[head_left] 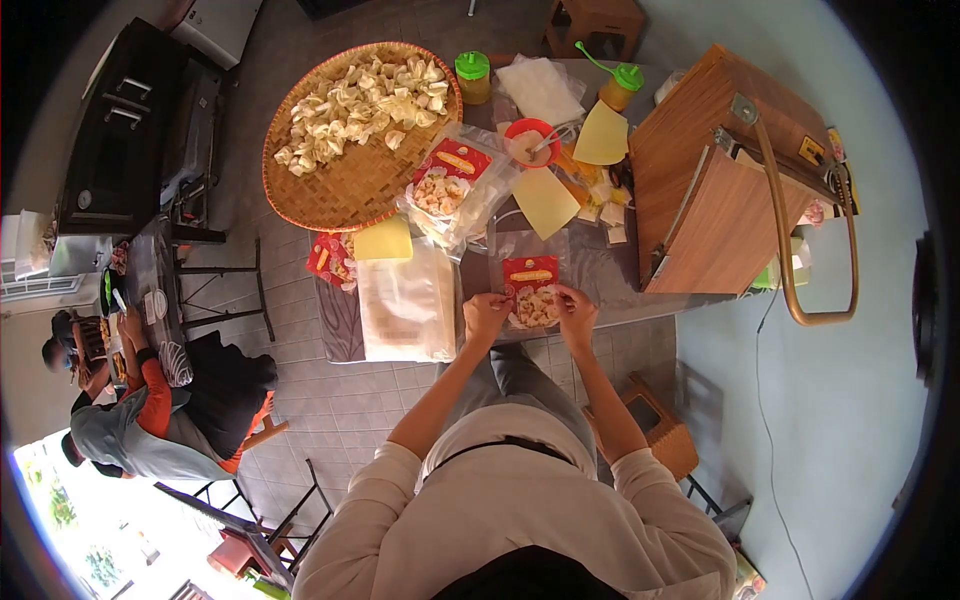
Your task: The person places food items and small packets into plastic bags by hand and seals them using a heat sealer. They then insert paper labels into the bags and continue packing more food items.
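Observation:
A clear plastic bag with a red printed label (531,275) lies at the front edge of the table, a food picture on its lower half. My left hand (485,318) pinches the bag's left side near its lower corner. On the opposite side, my right hand (576,319) has its fingers closed on the lower right corner. To the left of my left hand is a stack of clear plastic bags (405,315). Behind it, another red-labelled bag (446,180) leans over the rim of a round woven tray (290,205) holding pale folded food pieces (360,110).
Yellow paper sheets (545,203) lie by a red bowl (530,128) with a spoon. Green-capped bottles (473,78) stand at the back. A wooden cabinet (690,220) with a curved handle borders the right. People (150,420) sit at another table on the left.

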Motion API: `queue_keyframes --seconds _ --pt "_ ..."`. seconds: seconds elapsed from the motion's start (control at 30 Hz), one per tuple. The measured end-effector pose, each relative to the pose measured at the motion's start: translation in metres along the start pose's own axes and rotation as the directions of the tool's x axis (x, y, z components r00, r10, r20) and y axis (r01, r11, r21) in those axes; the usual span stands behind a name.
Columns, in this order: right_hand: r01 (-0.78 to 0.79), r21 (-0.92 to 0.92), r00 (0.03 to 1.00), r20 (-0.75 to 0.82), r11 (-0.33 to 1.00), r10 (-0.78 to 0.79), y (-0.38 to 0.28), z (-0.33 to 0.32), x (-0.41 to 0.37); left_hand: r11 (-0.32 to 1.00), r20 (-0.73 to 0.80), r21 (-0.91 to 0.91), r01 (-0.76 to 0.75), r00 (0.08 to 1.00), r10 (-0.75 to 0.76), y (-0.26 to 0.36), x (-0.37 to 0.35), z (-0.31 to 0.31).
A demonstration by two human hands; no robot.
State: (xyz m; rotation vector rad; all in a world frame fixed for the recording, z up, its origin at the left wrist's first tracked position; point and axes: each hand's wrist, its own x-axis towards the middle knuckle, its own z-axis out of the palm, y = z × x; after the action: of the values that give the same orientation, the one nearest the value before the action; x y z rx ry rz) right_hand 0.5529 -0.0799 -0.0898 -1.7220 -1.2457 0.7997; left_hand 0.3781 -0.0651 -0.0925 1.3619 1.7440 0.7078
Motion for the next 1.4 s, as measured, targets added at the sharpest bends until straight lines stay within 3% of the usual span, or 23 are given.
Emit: queue_keyframes --seconds 0.23,1.17,1.4 --pt "0.021 -0.045 1.000 -0.009 0.999 -0.021 0.000 0.001 0.000 0.998 0.009 0.024 -0.052 0.999 0.052 -0.004 0.004 0.003" --pt "0.079 -0.108 0.997 0.023 0.991 -0.077 -0.003 0.002 0.002 0.999 0.030 0.034 -0.002 1.000 0.001 0.005 0.002 0.003" --pt "0.130 -0.182 0.991 0.017 0.975 -0.129 -0.001 0.003 0.002 0.960 0.066 0.195 -0.202 0.979 0.193 0.006 0.003 -0.002"
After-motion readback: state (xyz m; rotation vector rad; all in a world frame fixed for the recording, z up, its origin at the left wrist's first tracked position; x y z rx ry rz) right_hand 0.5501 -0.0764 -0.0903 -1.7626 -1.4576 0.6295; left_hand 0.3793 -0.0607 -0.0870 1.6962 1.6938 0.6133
